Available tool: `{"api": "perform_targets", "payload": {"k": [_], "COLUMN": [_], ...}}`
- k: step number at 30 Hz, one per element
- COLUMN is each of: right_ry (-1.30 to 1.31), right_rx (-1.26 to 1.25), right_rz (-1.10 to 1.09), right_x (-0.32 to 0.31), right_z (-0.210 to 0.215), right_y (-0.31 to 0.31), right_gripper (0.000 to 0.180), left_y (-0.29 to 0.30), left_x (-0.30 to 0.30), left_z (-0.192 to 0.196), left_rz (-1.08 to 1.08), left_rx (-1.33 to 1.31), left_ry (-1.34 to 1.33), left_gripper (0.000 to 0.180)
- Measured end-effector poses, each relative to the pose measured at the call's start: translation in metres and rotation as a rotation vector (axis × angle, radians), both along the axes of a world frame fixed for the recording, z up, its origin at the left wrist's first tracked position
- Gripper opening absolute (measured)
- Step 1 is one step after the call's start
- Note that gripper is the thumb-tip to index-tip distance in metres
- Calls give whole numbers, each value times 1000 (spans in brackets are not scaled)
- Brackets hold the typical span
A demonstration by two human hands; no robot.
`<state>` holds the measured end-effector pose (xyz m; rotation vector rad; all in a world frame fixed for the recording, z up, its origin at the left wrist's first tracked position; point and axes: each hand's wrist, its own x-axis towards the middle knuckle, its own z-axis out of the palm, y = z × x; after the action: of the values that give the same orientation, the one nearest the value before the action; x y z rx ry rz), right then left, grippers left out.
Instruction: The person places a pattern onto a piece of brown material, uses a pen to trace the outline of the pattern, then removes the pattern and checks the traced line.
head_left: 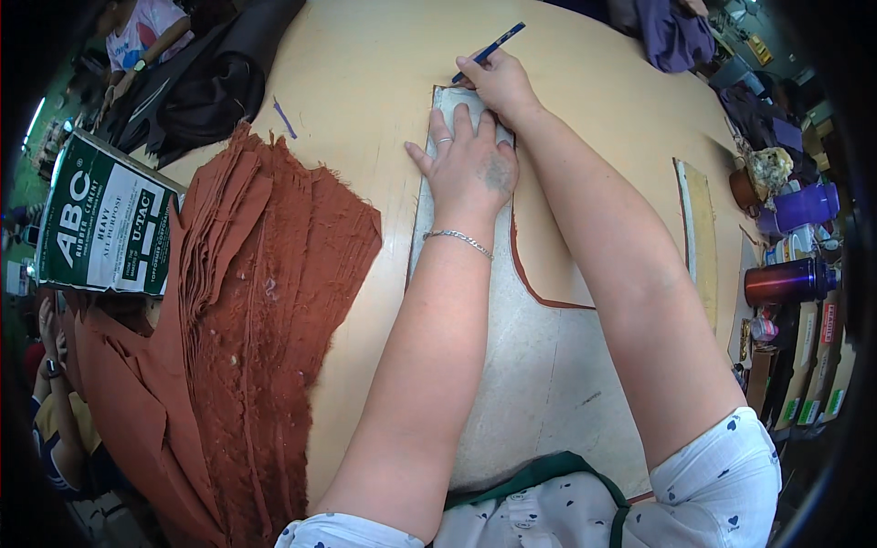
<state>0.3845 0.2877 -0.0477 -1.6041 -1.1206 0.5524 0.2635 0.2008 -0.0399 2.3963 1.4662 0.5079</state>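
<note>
My left hand [470, 169] lies flat with its fingers spread, pressing on the narrow far end of a pale grey pattern template [525, 356]. A ring and a chain bracelet are on it. Rust-brown fabric [559, 303] shows as a thin border under the template's curved edge. Just beyond the left fingers, my right hand [502, 89] is closed around a dark blue pencil [491, 51]. The pencil slants up to the right, its lower end at the template's far left corner. The template's near end runs under the front of my clothing.
To the left lies a thick stack of frayed rust-brown fabric [274, 292], with a green-and-white can [110, 215] beside it. Dark cloth [219, 87] is heaped at the far left, near another person. A narrow template strip [699, 242], a purple cup [804, 208] and a tumbler [787, 281] line the right.
</note>
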Motion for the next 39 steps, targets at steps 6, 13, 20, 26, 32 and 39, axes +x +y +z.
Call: {"api": "perform_targets", "payload": {"k": [6, 13, 20, 26, 32, 39], "right_ry": [-321, -282, -107, -232, -389, -416], "right_rx": [-142, -273, 162, 104, 56, 110], "right_rz": [11, 1, -267, -296, -271, -170], "right_x": [4, 56, 52, 25, 0, -40], "right_z": [15, 31, 3, -2, 6, 12], "right_y": [-12, -35, -63, -78, -105, -172], "right_gripper": [22, 17, 19, 22, 20, 13], "left_y": [1, 0, -2, 2, 2, 3], "left_x": [1, 2, 5, 0, 1, 1], "left_z": [-2, -1, 3, 2, 3, 4], "left_rz": [-9, -3, -17, 4, 8, 3], "left_rx": [-1, 7, -23, -19, -30, -22], "left_ry": [-91, -58, -58, -83, -87, -97], "left_gripper": [45, 46, 45, 43, 42, 41]}}
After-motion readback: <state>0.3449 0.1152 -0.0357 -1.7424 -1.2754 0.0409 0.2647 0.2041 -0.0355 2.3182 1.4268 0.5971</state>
